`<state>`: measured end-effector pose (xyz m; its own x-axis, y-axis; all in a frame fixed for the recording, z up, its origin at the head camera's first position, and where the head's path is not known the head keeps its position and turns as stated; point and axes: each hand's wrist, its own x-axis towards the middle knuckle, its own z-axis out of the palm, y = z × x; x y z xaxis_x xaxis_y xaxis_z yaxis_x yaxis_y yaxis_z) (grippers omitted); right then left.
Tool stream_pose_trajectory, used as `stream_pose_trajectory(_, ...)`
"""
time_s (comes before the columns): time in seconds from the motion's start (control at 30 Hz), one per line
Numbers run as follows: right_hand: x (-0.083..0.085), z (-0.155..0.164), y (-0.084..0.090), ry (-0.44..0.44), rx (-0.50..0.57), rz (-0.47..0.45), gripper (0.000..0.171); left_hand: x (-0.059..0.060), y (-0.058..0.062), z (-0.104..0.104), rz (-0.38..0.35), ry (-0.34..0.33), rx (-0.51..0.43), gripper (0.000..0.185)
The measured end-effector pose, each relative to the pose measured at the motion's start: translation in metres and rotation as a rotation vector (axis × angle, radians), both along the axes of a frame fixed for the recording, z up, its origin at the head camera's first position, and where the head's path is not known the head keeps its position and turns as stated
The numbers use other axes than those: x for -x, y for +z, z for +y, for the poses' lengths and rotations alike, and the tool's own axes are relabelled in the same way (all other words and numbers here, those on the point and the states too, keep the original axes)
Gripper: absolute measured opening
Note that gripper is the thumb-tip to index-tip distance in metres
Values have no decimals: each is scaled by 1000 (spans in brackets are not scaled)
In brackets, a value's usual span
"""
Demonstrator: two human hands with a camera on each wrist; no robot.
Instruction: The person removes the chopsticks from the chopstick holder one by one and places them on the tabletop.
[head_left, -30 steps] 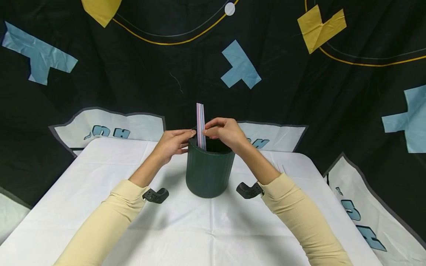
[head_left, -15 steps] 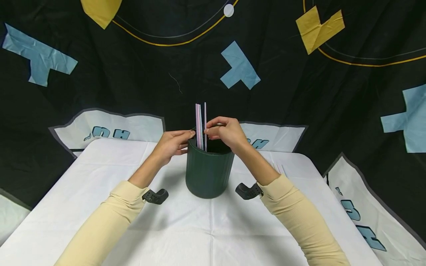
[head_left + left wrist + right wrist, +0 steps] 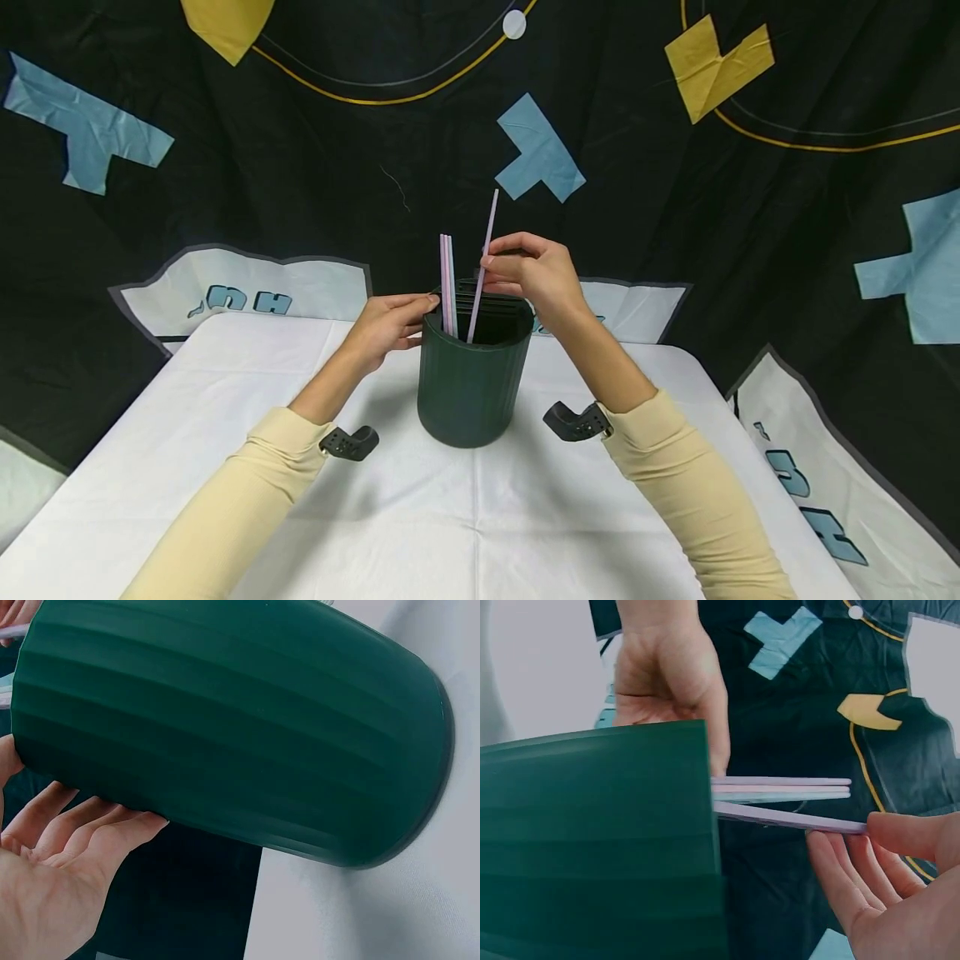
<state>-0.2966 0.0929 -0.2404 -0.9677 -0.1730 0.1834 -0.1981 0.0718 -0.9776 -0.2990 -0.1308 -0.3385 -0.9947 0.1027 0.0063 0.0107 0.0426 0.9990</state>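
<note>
A dark green ribbed container (image 3: 471,387) stands upright on the white-covered table. My left hand (image 3: 384,327) grips its rim and side at the left, the thumb at the rim and the fingers against the wall. Between thumb and fingertips my right hand (image 3: 542,273) pinches a lilac straw (image 3: 490,218), which leans right with its lower end inside the container. Several pastel straws (image 3: 447,279), lilac, pink and pale blue, stand together at the left of the opening. The right wrist view shows the held straw (image 3: 780,817) apart from that bunch; their lower ends are hidden by the wall.
The white tablecloth (image 3: 375,533) spreads around the container. A black backdrop (image 3: 337,183) with blue and yellow patches hangs behind the table. Each sleeve cuff carries a dark wrist camera, such as the right one (image 3: 573,422).
My right hand has separated one lilac straw from the bunch and lifted it up and to the right, tilting it. The left hand has stayed on the container.
</note>
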Motion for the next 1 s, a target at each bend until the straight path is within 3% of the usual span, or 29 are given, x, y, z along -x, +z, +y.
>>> stream_pose_trajectory(0.47,2,34,26,-82,255,39,20,1,-2,2,7,3,8,47)
stream_pose_trajectory(0.77,3,73,32,-178,242,-2,25,2,-3,3,8,-8,5,48)
stream_pose_trajectory(1.0,3,106,17,-221,161,-60,28,1,-3,2,10,0,13,49)
